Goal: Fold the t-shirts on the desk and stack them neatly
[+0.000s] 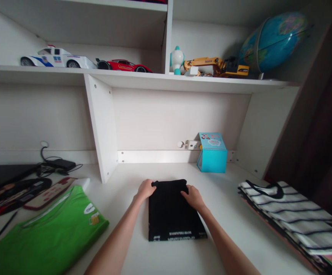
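Note:
A black folded garment (pixel 173 210), likely a T-shirt, lies flat on the white desk (pixel 131 252) in front of me. White lettering runs along its near edge. My left hand (pixel 147 188) grips its far left corner, the thumb on top and the fingers out of sight beneath. At the far right corner, my right hand (pixel 194 196) pinches the cloth the same way. The far edge between the hands looks slightly raised and wavy. To the left lies a folded green T-shirt (pixel 54 233), and on the right a stack topped by a striped shirt (pixel 294 214).
A blue desk calendar (pixel 214 160) stands at the back beside a power strip (pixel 194 144). Left of the upright panel (pixel 100 126) are a black adapter (pixel 61 164) with cables and a round fan (pixel 17 194). Toy cars, a toy excavator (pixel 217 67) and a globe (pixel 274 42) occupy the shelf above.

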Demonstrator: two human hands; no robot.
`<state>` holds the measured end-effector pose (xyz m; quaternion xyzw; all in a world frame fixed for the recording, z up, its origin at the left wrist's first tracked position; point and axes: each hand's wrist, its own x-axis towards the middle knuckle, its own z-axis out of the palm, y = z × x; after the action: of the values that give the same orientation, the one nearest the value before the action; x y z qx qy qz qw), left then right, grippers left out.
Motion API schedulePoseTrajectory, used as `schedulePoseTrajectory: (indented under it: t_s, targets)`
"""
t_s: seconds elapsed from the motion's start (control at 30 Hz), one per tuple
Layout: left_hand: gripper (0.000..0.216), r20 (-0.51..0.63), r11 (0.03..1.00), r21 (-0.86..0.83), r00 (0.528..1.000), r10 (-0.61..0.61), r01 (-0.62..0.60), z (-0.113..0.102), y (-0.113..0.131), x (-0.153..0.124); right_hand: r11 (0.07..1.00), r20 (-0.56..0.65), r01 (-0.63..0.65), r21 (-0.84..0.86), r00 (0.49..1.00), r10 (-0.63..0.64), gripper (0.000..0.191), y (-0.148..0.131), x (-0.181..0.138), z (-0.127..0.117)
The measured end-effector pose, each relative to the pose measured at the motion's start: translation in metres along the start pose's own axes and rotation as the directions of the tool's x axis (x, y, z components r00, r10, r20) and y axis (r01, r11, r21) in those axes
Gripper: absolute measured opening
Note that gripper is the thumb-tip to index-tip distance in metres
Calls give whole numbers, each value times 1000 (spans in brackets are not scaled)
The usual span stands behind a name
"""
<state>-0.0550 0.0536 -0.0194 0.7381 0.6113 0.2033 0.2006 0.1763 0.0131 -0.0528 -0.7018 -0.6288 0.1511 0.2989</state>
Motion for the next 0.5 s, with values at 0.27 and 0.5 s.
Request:
schedulePoseTrajectory:
  t_s: [0.27,0.5]
  targets:
    - [26,-5,915,-279,953,303,-293,-36,25,-7,944,70,-16,330,998,-8,19,-13,-9,-42]
    - [31,-371,533,-579,782,502,-617,-97,84,-52,799,-476,396,453,865,-158,25,-49,-49,-123]
